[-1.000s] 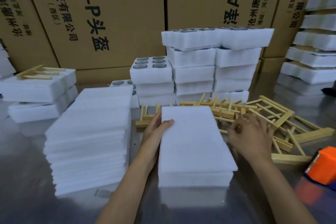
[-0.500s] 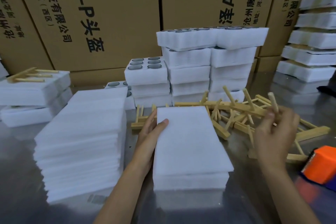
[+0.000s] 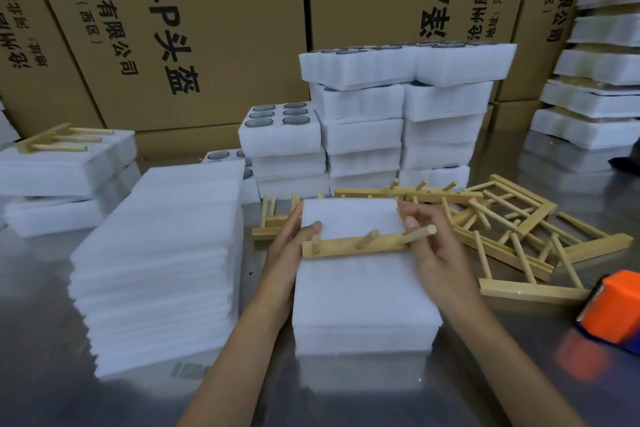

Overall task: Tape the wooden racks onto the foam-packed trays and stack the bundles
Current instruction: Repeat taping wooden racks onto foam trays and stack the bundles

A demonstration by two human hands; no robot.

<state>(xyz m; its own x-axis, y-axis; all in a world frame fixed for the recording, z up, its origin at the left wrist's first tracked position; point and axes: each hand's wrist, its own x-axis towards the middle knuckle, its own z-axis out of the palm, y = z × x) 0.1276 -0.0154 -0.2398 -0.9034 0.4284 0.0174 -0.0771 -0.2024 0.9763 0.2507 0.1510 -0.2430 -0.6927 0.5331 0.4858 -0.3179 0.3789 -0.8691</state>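
**Wooden rack laid across the foam-packed tray**

A foam-packed tray (image 3: 363,288) lies on the metal surface (image 3: 52,357) directly in front of the person. A wooden rack (image 3: 360,244) sits crosswise on the tray's top, near its far half, with three pegs pointing up and away. The right hand (image 3: 440,253) holds the rack's right end, its fingers (image 3: 412,222) curled round the rightmost peg. The left hand (image 3: 287,246) rests against the tray's left edge, thumb on top touching the rack's left end, the other fingers straight along the side.

A tall stack of foam sheets (image 3: 159,243) stands just left of the tray. Behind and to the right lies a loose pile of racks (image 3: 512,225). An orange tape dispenser (image 3: 613,308) sits at the right edge. Stacked foam trays (image 3: 398,114) rise in front of cardboard boxes (image 3: 207,28), and two bundles (image 3: 65,180) are stacked at far left, a rack on top.
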